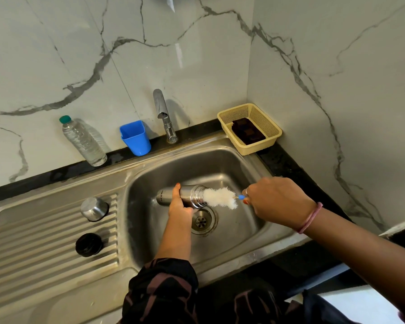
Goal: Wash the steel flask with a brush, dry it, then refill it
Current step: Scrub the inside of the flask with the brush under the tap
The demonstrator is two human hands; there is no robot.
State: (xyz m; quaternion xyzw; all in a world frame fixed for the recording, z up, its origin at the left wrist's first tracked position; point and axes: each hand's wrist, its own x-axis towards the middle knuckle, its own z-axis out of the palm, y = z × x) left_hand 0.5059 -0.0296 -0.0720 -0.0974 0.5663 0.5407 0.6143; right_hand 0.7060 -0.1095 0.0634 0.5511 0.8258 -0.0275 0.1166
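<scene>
Clearly you're early in the wash: your left hand (180, 208) grips the steel flask (182, 195) sideways over the sink (243, 164), your right hand (275, 199) pinches the brush (220, 198) at its mouth. Drying and refilling remain; the water bottle (83, 141) waits.

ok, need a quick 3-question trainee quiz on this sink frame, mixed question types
1. True or false: the steel flask stands upright on the drainboard.
2. Which of the hands holds the bottle brush?
A. left hand
B. right hand
C. neither
3. Fill in: the blue cup stands between the plastic water bottle and the ____.

Key
1. False: it is held on its side over the sink basin.
2. B; the left hand grips the flask.
3. Tap.
</scene>
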